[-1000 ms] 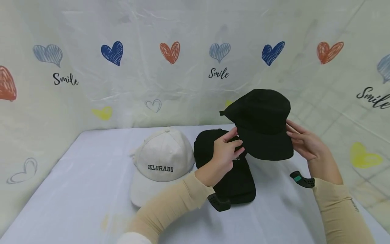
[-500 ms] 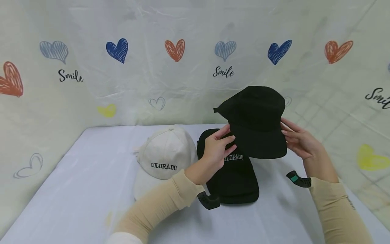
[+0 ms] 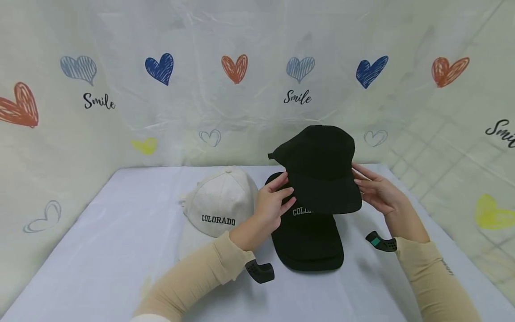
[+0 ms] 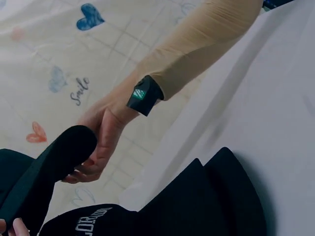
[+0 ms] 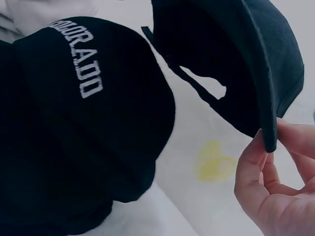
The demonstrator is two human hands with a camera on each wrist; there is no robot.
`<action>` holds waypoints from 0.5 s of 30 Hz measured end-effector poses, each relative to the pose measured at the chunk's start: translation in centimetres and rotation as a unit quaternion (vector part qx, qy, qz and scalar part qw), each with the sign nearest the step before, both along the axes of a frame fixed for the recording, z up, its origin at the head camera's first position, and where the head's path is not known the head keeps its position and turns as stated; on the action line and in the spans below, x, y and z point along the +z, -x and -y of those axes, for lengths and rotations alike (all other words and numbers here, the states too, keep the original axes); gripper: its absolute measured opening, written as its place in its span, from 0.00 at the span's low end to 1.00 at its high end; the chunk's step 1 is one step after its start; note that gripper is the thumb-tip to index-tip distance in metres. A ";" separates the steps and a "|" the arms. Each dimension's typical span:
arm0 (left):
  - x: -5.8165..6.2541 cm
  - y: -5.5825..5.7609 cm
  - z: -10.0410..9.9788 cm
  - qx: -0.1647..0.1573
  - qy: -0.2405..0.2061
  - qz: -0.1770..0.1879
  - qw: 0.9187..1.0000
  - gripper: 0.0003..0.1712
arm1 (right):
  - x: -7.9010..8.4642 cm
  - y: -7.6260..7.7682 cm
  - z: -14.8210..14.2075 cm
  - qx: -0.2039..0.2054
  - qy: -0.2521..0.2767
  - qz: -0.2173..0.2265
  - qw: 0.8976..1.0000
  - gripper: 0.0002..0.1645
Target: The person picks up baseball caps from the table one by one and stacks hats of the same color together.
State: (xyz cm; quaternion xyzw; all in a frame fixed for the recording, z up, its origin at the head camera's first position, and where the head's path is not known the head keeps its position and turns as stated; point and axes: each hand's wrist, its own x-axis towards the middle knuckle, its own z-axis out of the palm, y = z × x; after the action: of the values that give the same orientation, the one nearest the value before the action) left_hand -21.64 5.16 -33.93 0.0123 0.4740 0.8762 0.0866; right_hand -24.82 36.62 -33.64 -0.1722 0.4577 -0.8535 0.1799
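Note:
A plain black baseball cap is held in the air between both hands, brim toward the head camera. My left hand pinches the cap's left edge near the brim. On the other side, the right hand pinches the brim's edge between thumb and fingers, plainly seen in the right wrist view. Below and partly behind the held cap lies a black COLORADO cap on the table. Two brim edges show there in the left wrist view, one over the other. A cream COLORADO cap lies to its left.
The table has a white cloth. Behind it hangs a pale sheet printed with hearts and "Smile". A black device sits at the left wrist, and another black device at the right.
Both hands have carried the black cap leftward and, lately, a little lower, so it now overlaps the black COLORADO cap more in the head view. The caps on the table stay put.

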 end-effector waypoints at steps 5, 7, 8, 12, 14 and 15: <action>-0.6 0.1 0.9 0.005 -0.005 0.016 1.000 0.29 | -0.2 0.2 0.9 -0.019 -0.039 0.000 0.999 0.32; -0.7 0.1 1.2 0.009 -0.004 0.022 1.000 0.29 | -0.3 0.2 1.3 -0.026 -0.056 0.001 0.998 0.31; -0.8 0.1 1.3 0.012 -0.003 0.022 1.000 0.30 | -0.3 0.3 1.5 -0.029 -0.064 0.000 0.998 0.31; -1.1 0.0 1.6 0.022 0.000 0.028 0.999 0.30 | -0.5 0.5 2.0 -0.040 -0.084 0.008 0.996 0.31; -1.3 -0.1 1.6 0.029 0.001 0.031 0.999 0.31 | -0.7 0.7 2.3 -0.041 -0.086 0.013 0.995 0.31; -1.3 -0.2 1.7 0.032 0.000 0.035 0.999 0.31 | -0.8 0.8 2.4 -0.039 -0.084 0.016 0.996 0.31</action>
State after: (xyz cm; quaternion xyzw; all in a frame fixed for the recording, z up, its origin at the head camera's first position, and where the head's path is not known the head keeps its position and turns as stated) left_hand -21.45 3.48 -35.28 -0.0336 0.4712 0.8782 0.0746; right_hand -25.58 34.23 -34.40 -0.1244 0.5309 -0.8213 0.1677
